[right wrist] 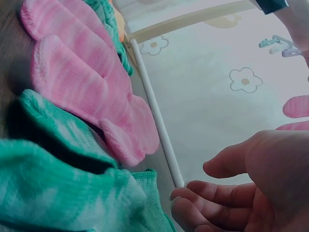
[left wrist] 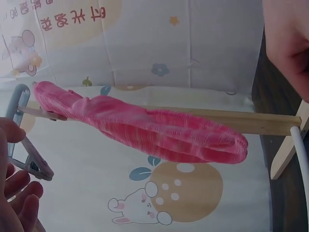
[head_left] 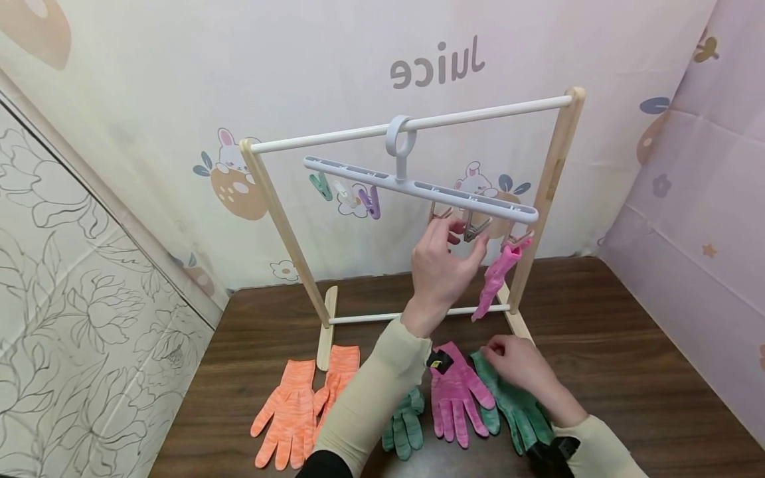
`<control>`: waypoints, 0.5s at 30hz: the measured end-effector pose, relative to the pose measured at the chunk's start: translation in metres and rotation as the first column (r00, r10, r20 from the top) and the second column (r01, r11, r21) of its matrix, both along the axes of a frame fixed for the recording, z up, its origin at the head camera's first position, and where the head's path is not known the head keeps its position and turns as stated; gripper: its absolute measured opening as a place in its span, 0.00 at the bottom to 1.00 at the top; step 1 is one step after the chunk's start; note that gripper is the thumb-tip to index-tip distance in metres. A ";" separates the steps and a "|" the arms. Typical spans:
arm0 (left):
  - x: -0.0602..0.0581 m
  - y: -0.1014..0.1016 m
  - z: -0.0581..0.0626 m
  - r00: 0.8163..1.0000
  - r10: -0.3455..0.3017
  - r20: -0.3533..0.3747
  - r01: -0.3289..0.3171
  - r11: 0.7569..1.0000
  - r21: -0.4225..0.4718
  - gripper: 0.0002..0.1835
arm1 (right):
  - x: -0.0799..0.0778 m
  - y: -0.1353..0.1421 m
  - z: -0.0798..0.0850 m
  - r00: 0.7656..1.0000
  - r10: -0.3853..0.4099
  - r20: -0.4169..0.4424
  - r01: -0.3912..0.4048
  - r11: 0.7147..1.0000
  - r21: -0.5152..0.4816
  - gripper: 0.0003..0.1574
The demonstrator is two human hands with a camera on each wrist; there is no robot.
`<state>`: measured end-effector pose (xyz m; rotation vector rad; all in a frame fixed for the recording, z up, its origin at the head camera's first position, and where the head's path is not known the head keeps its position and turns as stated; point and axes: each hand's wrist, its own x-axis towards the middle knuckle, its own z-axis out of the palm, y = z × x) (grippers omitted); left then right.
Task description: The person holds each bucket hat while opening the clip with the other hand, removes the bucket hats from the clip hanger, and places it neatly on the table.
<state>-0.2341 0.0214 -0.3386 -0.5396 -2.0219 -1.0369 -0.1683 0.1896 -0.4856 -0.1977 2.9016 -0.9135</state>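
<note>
My left hand is raised under the right half of the pale hanger, its thumb and fingers spread around a grey clip. In the left wrist view, a fingertip comes right up to this clip. Beside it a pink glove hangs down from the end clip. Low at the right, my right hand hovers by the cuff of a green glove. Its fingers are loosely curled, with the thumb apart and nothing between them in the right wrist view.
A wooden rack with white bars carries the hanger. Green, white and purple clips hang at the hanger's left. On the brown table lie orange gloves, another pink glove and a crumpled green glove.
</note>
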 end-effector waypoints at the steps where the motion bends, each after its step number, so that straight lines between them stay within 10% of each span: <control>1: 0.001 0.000 -0.001 1.000 0.001 0.003 -0.001 1.000 -0.002 0.16 | -0.001 0.000 0.000 1.000 -0.006 -0.013 0.006 1.000 0.002 0.12; 9: 0.013 0.008 0.000 0.998 -0.070 -0.008 0.070 0.997 -0.019 0.15 | -0.005 -0.002 0.008 0.959 -0.174 -0.224 0.157 0.983 -0.093 0.09; 15: 0.019 0.016 0.002 0.994 -0.105 0.017 0.105 0.994 -0.022 0.17 | -0.008 -0.007 0.021 0.793 -0.484 -0.369 0.340 0.855 -0.391 0.08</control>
